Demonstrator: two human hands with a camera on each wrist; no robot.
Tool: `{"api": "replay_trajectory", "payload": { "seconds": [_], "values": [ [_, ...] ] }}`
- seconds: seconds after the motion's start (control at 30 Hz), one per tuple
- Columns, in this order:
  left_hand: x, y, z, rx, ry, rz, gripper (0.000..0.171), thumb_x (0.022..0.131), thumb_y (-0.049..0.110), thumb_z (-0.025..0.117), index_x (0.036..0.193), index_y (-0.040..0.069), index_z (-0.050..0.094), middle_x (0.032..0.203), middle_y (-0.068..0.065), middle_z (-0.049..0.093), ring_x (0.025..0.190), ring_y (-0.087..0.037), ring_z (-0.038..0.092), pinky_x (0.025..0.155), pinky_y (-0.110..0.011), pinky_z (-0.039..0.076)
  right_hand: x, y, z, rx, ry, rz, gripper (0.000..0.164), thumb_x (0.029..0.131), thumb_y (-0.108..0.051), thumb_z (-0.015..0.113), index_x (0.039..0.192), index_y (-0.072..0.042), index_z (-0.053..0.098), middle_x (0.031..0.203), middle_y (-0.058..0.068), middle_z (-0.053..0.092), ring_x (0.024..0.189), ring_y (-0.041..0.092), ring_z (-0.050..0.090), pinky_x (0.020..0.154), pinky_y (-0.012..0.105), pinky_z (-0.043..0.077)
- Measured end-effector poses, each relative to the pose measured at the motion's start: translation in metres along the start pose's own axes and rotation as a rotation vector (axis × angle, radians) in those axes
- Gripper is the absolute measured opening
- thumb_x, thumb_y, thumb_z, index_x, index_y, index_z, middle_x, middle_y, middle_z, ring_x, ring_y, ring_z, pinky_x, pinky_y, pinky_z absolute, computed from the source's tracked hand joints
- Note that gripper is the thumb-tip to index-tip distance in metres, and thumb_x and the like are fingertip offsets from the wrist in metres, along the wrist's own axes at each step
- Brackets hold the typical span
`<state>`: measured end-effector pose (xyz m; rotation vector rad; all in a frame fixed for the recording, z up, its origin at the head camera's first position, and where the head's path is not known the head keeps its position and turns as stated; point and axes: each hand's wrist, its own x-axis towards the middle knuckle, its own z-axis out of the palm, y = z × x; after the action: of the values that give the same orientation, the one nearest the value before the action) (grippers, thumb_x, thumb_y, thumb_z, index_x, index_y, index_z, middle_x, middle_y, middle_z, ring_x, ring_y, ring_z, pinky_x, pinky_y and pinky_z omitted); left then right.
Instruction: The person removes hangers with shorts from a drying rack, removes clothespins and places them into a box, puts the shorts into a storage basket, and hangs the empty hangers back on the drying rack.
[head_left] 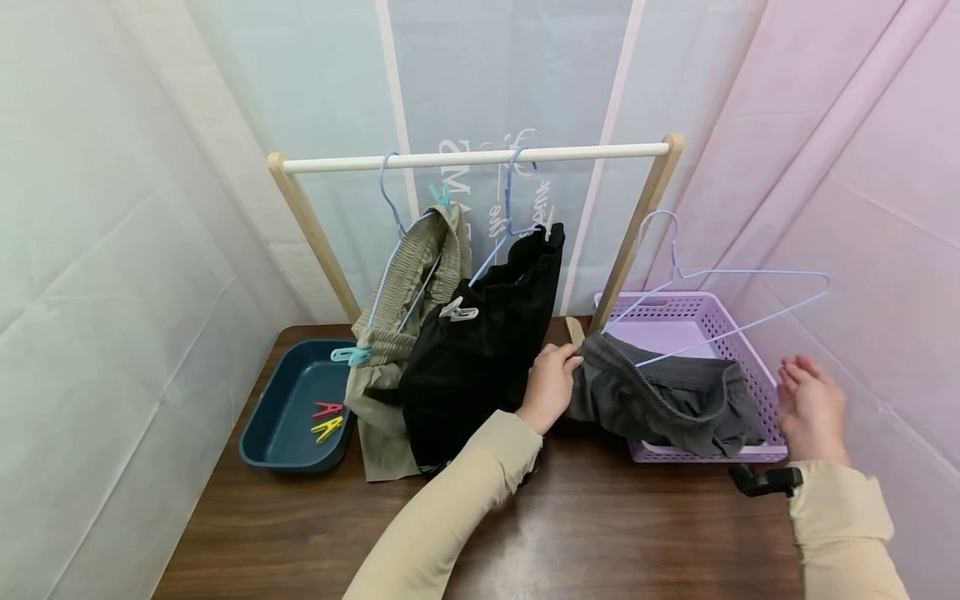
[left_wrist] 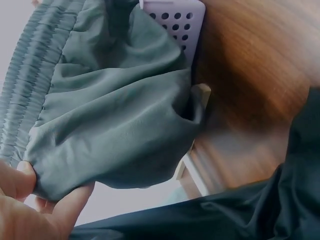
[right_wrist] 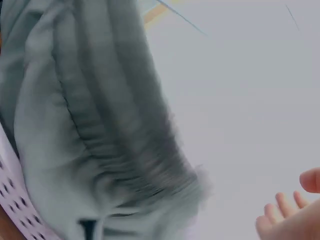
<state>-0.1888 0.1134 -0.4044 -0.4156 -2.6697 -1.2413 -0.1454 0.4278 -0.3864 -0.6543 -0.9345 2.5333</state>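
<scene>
Dark grey elastic-waist pants (head_left: 660, 400) lie partly over a purple basket (head_left: 720, 321), their waist opening facing up. My left hand (head_left: 551, 387) pinches the left end of the waistband; thumb and fingers (left_wrist: 72, 205) show on the cloth in the left wrist view. A light blue wire hanger (head_left: 750, 271) slants above the pants, its lower left part reaching into the waist and its right end sticking up free. To the right of the basket, my right hand (head_left: 813, 408) holds nothing, fingers loosely bent, apart from the pants. In the right wrist view the waistband (right_wrist: 120, 115) is blurred.
A rack with a white rail (head_left: 480, 157) holds khaki pants (head_left: 390, 333) and black pants (head_left: 487, 342) on blue hangers with clips. Left stands a dark blue tray (head_left: 285, 408) containing a red clothespin (head_left: 327, 409) and a yellow clothespin (head_left: 327, 429). Fabric walls surround the wooden table (head_left: 600, 533).
</scene>
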Motion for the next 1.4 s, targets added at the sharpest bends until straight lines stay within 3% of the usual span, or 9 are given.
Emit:
{"api": "replay_trajectory", "payload": {
  "seconds": [0.07, 0.2, 0.33, 0.43, 0.53, 0.67, 0.87, 1.17, 1.4],
  "values": [
    [0.002, 0.003, 0.000, 0.035, -0.005, 0.013, 0.025, 0.096, 0.023, 0.055, 0.114, 0.013, 0.070, 0.095, -0.006, 0.065, 0.083, -0.022, 0.066, 0.068, -0.030, 0.052, -0.003, -0.003, 0.014, -0.146, 0.071, -0.180, 0.026, 0.092, 0.010, 0.047, 0.100, -0.012, 0.059, 0.089, -0.003, 0.062, 0.087, 0.004, 0.057, 0.070, 0.013, 0.047],
    [0.003, 0.008, 0.000, 0.096, -0.033, 0.031, 0.025, 0.097, 0.025, 0.054, 0.114, 0.018, 0.070, 0.098, -0.002, 0.065, 0.081, -0.020, 0.067, 0.064, -0.026, 0.052, -0.009, -0.005, 0.033, -0.595, 0.136, -0.488, 0.043, 0.092, 0.005, 0.047, 0.127, -0.019, 0.054, 0.127, -0.006, 0.053, 0.124, 0.008, 0.043, 0.103, 0.011, 0.035],
    [0.001, 0.011, -0.001, 0.140, -0.058, 0.054, 0.024, 0.098, 0.024, 0.052, 0.115, 0.022, 0.069, 0.099, 0.001, 0.064, 0.080, -0.020, 0.068, 0.061, -0.025, 0.050, -0.012, -0.006, 0.034, -1.075, 0.015, -0.756, 0.048, 0.090, -0.001, 0.053, 0.137, -0.010, 0.051, 0.148, 0.001, 0.043, 0.143, 0.011, 0.028, 0.120, 0.024, 0.015],
    [0.001, 0.010, -0.001, 0.159, -0.048, 0.078, 0.023, 0.098, 0.022, 0.054, 0.114, 0.023, 0.069, 0.099, 0.002, 0.065, 0.081, -0.021, 0.069, 0.062, -0.026, 0.051, -0.012, -0.005, 0.028, -1.237, -0.097, -0.891, 0.037, 0.090, -0.005, 0.059, 0.127, -0.004, 0.060, 0.133, -0.016, 0.055, 0.136, 0.006, 0.038, 0.118, 0.025, 0.018],
    [0.001, 0.008, 0.000, 0.123, -0.033, 0.089, 0.022, 0.097, 0.019, 0.056, 0.113, 0.020, 0.070, 0.097, 0.001, 0.065, 0.081, -0.019, 0.068, 0.063, -0.025, 0.051, -0.011, -0.003, 0.021, -1.238, -0.120, -0.928, 0.018, 0.091, -0.009, 0.063, 0.103, -0.017, 0.074, 0.099, -0.035, 0.058, 0.107, -0.011, 0.051, 0.100, 0.012, 0.029],
    [0.002, 0.003, 0.002, 0.024, 0.014, 0.076, 0.022, 0.094, 0.020, 0.059, 0.111, 0.017, 0.072, 0.094, -0.002, 0.066, 0.083, -0.017, 0.067, 0.068, -0.022, 0.052, -0.010, -0.002, 0.014, -1.138, -0.073, -0.924, 0.029, 0.088, -0.007, 0.067, 0.081, -0.035, 0.070, 0.074, -0.037, 0.051, 0.077, -0.016, 0.045, 0.073, 0.007, 0.029],
    [0.006, 0.001, 0.004, -0.114, 0.077, 0.034, 0.025, 0.092, 0.021, 0.061, 0.113, 0.014, 0.072, 0.090, -0.005, 0.067, 0.083, -0.017, 0.066, 0.068, -0.018, 0.049, -0.008, 0.000, 0.008, -1.056, -0.018, -0.892, 0.032, 0.087, -0.005, 0.068, 0.078, -0.035, 0.071, 0.069, -0.032, 0.052, 0.071, -0.012, 0.046, 0.068, 0.008, 0.031],
    [0.010, 0.012, 0.006, -0.277, 0.037, -0.059, 0.028, 0.094, 0.020, 0.058, 0.118, 0.013, 0.069, 0.100, -0.010, 0.067, 0.083, -0.018, 0.062, 0.066, -0.015, 0.043, -0.009, 0.002, -0.006, -1.004, 0.040, -0.867, 0.027, 0.089, -0.004, 0.066, 0.086, -0.029, 0.076, 0.069, -0.032, 0.053, 0.070, -0.010, 0.045, 0.067, 0.007, 0.032],
    [0.015, 0.016, 0.014, -0.581, 0.027, -0.182, 0.027, 0.096, 0.014, 0.056, 0.118, 0.005, 0.068, 0.121, -0.012, 0.067, 0.116, -0.024, 0.061, 0.093, -0.026, 0.050, -0.010, -0.001, -0.014, -0.858, 0.057, -0.825, 0.023, 0.088, 0.001, 0.063, 0.085, -0.015, 0.079, 0.068, -0.026, 0.057, 0.069, -0.006, 0.046, 0.065, 0.005, 0.035]
  ]
}}
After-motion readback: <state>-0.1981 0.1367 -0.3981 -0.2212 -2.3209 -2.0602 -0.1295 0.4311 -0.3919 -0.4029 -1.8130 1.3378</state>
